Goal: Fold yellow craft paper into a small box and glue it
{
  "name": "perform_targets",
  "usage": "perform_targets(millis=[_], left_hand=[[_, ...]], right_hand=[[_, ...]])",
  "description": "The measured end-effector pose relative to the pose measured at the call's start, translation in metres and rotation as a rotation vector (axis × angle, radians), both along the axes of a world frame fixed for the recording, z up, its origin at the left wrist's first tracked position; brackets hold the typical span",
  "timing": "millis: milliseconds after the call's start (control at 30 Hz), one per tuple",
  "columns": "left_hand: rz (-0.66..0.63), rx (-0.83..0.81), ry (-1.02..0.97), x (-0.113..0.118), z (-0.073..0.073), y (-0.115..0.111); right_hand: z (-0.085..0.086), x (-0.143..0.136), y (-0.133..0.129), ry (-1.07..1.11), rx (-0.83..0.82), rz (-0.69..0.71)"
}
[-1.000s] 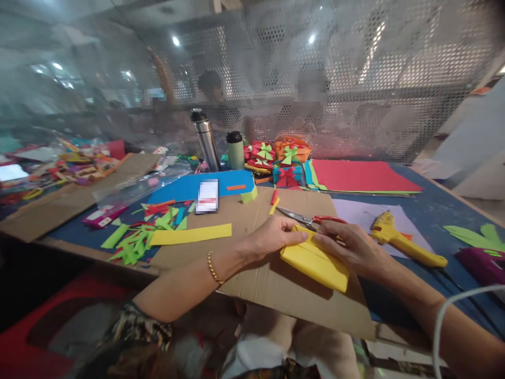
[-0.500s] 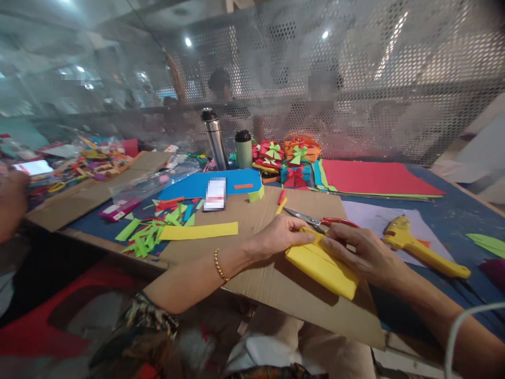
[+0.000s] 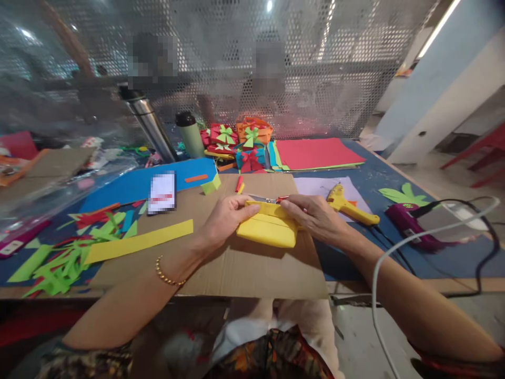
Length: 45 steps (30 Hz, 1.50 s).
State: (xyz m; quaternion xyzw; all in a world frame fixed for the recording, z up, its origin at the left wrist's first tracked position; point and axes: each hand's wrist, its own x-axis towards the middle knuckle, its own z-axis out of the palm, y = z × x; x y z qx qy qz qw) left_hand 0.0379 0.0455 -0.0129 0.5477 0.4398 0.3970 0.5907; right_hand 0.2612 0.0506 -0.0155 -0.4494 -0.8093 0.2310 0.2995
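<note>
Between my two hands is a small yellow folded paper box (image 3: 268, 229), its flap edge pinched at the top. My left hand (image 3: 229, 216) is closed on its left corner, thumb along the flap. On the right side, my right hand (image 3: 311, 213) grips the same edge with thumb and fingers. The box is just above a brown cardboard sheet (image 3: 229, 273). Scissors with red handles (image 3: 281, 199) lie right behind it, mostly hidden by the hands and the box. A flat yellow strip (image 3: 142, 241) rests left of my left wrist.
A yellow glue gun (image 3: 351, 206) lies on white paper at right, near a purple device (image 3: 418, 229) and cables. Green scraps (image 3: 67, 266) and a phone (image 3: 161, 192) are at left. Behind stand a steel flask (image 3: 152, 126), small decorated paper bags (image 3: 250, 158) and red sheets (image 3: 319, 153).
My view has turned to the right, so the table things appear further left. The yellow box has been turned more level, with both hands still pinching its flap.
</note>
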Motion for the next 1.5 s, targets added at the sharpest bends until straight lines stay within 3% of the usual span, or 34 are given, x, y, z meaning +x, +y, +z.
perform_targets(millis=[533, 833, 967, 1167, 1333, 1500], left_hand=[[-0.032, 0.012, 0.005, -0.001, 0.003, 0.001], [0.08, 0.062, 0.01, -0.007, 0.001, 0.011], [0.117, 0.049, 0.004, -0.012, 0.001, 0.017], [0.177, 0.085, 0.008, -0.021, 0.004, 0.024], [0.185, 0.17, 0.016, -0.027, 0.011, 0.023], [0.134, 0.214, 0.073, -0.028, 0.021, 0.016]], right_hand=[[-0.005, 0.002, 0.006, 0.128, -0.114, 0.003], [-0.002, 0.004, 0.001, 0.179, 0.334, -0.187], [0.005, 0.005, -0.007, 0.19, 0.424, -0.288], [0.001, 0.007, 0.001, 0.182, 0.484, -0.195], [-0.007, 0.012, 0.017, 0.056, 0.376, -0.12], [0.01, 0.018, 0.017, -0.062, 0.325, -0.054]])
